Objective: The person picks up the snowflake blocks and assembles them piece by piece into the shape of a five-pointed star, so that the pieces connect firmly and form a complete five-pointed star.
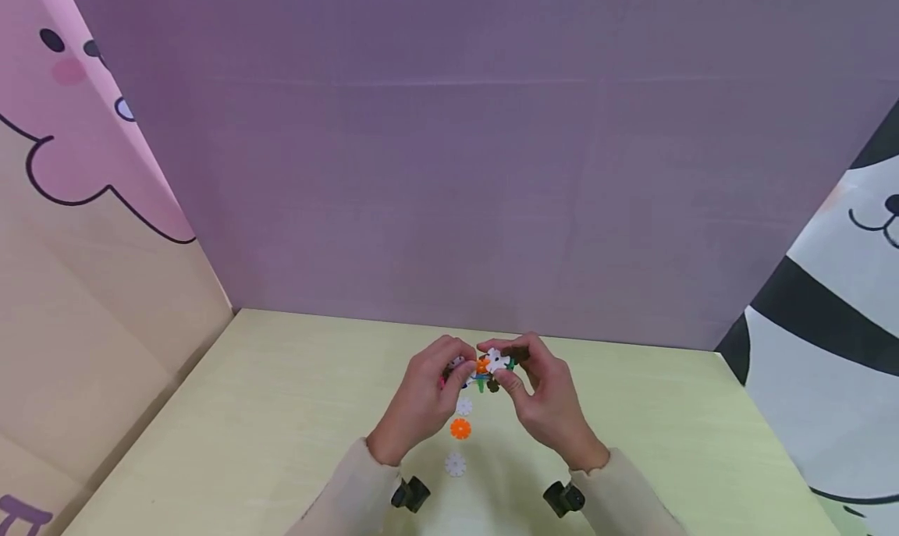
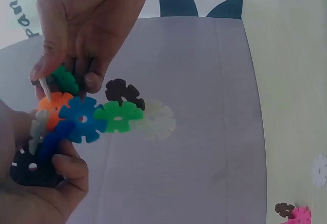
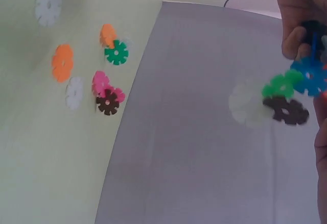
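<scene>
A joined cluster of notched plastic snowflake discs is held above the table between both hands. My left hand (image 1: 417, 388) grips it by a black disc (image 2: 33, 168), beside a dark blue disc (image 2: 56, 138). My right hand (image 1: 551, 403) pinches a white disc (image 1: 495, 360) that meets the orange disc (image 2: 53, 104); a dark green disc (image 2: 66, 79) is by its fingers. From the orange one, a blue disc (image 2: 83, 119), a light green disc (image 2: 118, 116), a brown disc (image 2: 122, 91) and a translucent white disc (image 2: 158, 119) stretch outward. Fingers hide some joints.
On the table (image 1: 295, 427) a white disc (image 1: 455, 464), an orange disc (image 1: 460, 428) and another white disc (image 1: 464, 406) lie in a row. Farther off sit a green disc (image 3: 116, 52) against an orange one, and pink discs (image 3: 101, 83) with a brown disc (image 3: 107, 102). A purple-grey wall (image 1: 463, 169) stands behind.
</scene>
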A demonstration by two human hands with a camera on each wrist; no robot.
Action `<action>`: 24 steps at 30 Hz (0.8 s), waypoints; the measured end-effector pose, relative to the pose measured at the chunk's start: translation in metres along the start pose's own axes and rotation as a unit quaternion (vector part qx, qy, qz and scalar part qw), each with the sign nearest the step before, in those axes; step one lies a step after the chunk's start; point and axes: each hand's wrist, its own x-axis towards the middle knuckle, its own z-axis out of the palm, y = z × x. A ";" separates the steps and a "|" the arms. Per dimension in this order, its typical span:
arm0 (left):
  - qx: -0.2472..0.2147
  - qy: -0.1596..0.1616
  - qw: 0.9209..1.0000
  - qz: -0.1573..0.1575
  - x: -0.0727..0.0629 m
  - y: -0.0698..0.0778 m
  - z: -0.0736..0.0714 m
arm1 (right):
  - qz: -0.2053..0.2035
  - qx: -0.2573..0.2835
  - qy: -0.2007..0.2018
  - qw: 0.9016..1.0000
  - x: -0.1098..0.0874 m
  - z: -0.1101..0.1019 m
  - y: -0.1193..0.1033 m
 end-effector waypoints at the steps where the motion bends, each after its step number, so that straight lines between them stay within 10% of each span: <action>1: 0.001 -0.005 1.000 -0.003 0.001 0.000 0.000 | -0.001 -0.008 -0.002 1.000 0.001 -0.001 0.000; 14: -0.035 -0.032 0.993 -0.109 0.001 -0.013 -0.008 | 0.084 -0.106 -0.080 0.988 0.004 -0.011 0.002; 24: -0.046 0.024 0.995 -0.084 -0.001 -0.018 -0.006 | 0.095 -0.069 -0.097 0.988 -0.007 -0.008 0.005</action>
